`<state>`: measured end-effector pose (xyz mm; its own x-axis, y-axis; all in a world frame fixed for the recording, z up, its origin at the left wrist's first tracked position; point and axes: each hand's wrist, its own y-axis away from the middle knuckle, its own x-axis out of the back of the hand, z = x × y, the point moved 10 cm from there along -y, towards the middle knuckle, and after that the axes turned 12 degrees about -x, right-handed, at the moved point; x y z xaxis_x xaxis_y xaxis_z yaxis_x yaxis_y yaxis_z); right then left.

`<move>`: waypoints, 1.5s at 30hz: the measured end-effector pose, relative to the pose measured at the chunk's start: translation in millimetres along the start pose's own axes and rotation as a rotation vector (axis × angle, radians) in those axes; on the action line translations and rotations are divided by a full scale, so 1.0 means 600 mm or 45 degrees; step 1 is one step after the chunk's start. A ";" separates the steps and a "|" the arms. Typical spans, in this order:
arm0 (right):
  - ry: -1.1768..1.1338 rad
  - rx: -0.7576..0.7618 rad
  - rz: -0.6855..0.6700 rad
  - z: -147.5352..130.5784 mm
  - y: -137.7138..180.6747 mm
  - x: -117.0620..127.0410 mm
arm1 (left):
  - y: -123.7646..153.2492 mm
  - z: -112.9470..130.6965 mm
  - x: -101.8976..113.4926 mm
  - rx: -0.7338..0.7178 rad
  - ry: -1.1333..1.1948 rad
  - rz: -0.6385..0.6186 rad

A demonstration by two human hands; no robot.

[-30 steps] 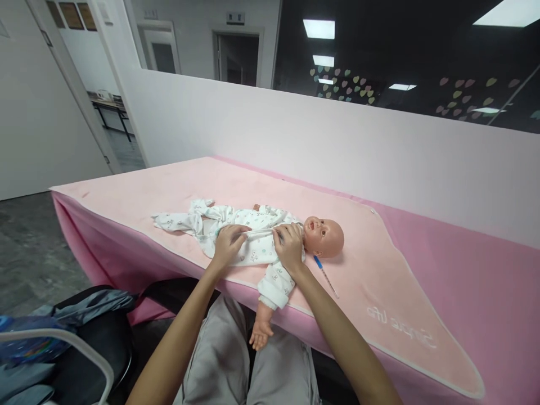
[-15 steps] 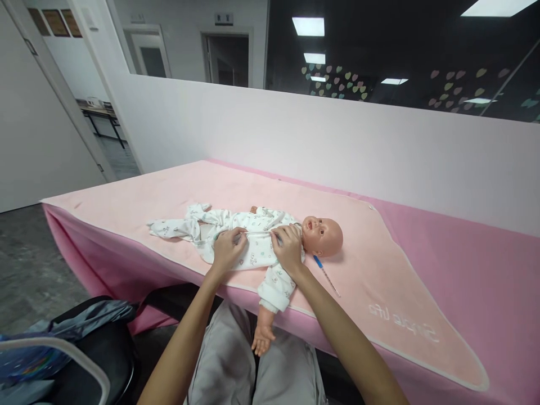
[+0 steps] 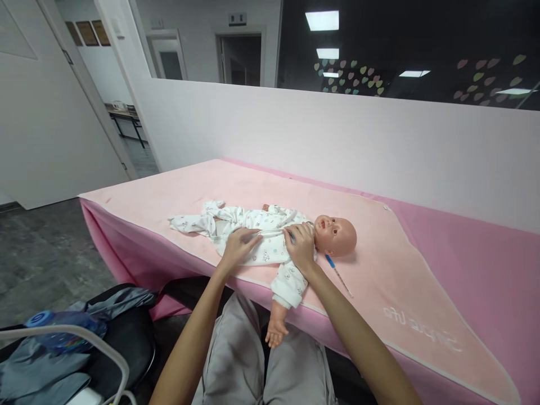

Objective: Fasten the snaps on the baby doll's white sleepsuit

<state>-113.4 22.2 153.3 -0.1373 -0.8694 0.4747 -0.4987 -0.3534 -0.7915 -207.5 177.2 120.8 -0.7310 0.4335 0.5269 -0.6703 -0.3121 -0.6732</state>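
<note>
A baby doll lies on its back, its head to the right, in a white printed romper. My left hand rests at the near side of the doll's belly, thumb and forefinger apart over the front edge of the cloth. At the chest, the bent fingers of my right hand are closed on the romper's front edge; their tips are partly hidden. One doll arm hangs over the near table edge, its sleeve rolled back. Close to the doll's head is a thin thermometer-like stick with a blue end.
A pink blanket covers the table, over a darker pink cloth. Behind stands a white wall with dark glass above. To the lower left are a black chair with grey clothing and a plastic bottle.
My left thumb and forefinger have parted from their pinch on the romper's edge. My right hand stays at the chest. The camera view has turned slightly left.
</note>
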 end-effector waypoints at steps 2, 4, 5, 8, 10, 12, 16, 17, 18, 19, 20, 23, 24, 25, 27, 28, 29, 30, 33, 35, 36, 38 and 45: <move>-0.002 -0.002 -0.002 0.000 0.000 0.000 | 0.002 -0.003 0.001 0.018 0.048 -0.009; -0.002 0.002 0.003 0.000 0.000 0.000 | 0.003 -0.003 0.001 0.036 0.106 -0.015; 0.000 0.004 0.005 -0.001 0.000 0.001 | 0.004 -0.003 0.000 0.043 0.136 -0.016; 0.010 0.005 0.008 -0.001 0.001 0.002 | 0.005 -0.002 0.000 0.065 0.207 0.008; 0.013 0.007 0.012 -0.001 0.001 0.002 | 0.006 -0.005 0.003 0.093 0.220 0.038; 0.012 0.012 0.013 -0.001 0.001 0.002 | 0.008 -0.007 0.005 0.116 0.195 0.051; -0.004 0.018 0.005 -0.001 0.001 0.001 | 0.007 -0.006 0.004 0.093 0.130 0.028; -0.008 0.018 0.002 -0.002 0.001 0.001 | 0.006 -0.006 0.003 0.086 0.119 0.027; -0.012 0.018 0.001 -0.003 0.001 0.002 | 0.006 -0.007 0.002 0.080 0.106 0.028; -0.016 0.020 0.002 -0.004 0.002 0.003 | 0.005 -0.007 0.001 0.075 0.090 0.031; -0.019 0.022 0.006 -0.006 0.002 0.005 | 0.005 -0.007 0.001 0.070 0.072 0.037; -0.029 0.020 0.010 -0.009 0.003 0.008 | 0.004 -0.004 0.000 0.053 0.016 0.045; -0.031 0.015 0.004 -0.009 0.003 0.008 | 0.003 -0.001 0.000 0.045 0.004 0.037; -0.030 0.006 -0.004 -0.008 0.003 0.007 | 0.003 0.002 -0.001 0.032 -0.003 0.024; -0.023 -0.010 -0.012 -0.007 0.002 0.006 | 0.002 0.009 -0.003 -0.005 0.002 -0.012; -0.014 -0.009 -0.011 -0.007 0.002 0.007 | 0.001 0.013 -0.004 -0.023 0.011 -0.026; 0.003 0.007 -0.008 -0.009 0.001 0.009 | 0.001 0.016 -0.004 -0.037 0.021 -0.037; 0.028 0.039 -0.007 -0.013 0.000 0.012 | 0.001 0.018 -0.004 -0.046 0.028 -0.047; 0.123 0.160 -0.022 -0.025 0.001 0.035 | 0.001 0.022 -0.004 -0.067 0.023 -0.063; 0.151 0.199 -0.014 -0.026 0.006 0.070 | 0.002 0.023 -0.005 -0.082 0.007 -0.060; 0.151 0.202 0.002 -0.023 0.011 0.093 | 0.002 0.023 -0.005 -0.088 0.000 -0.057; 0.152 0.176 0.049 -0.010 0.028 0.146 | 0.003 0.020 -0.006 -0.083 -0.009 -0.051; 0.477 -0.366 -0.075 0.146 0.143 0.245 | 0.005 0.012 -0.005 -0.041 0.034 -0.038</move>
<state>-101.1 -166.3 121.6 -0.3742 -0.6477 0.6637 -0.7244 -0.2427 -0.6452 -208.3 168.9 120.6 -0.7065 0.4651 0.5334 -0.6873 -0.2711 -0.6740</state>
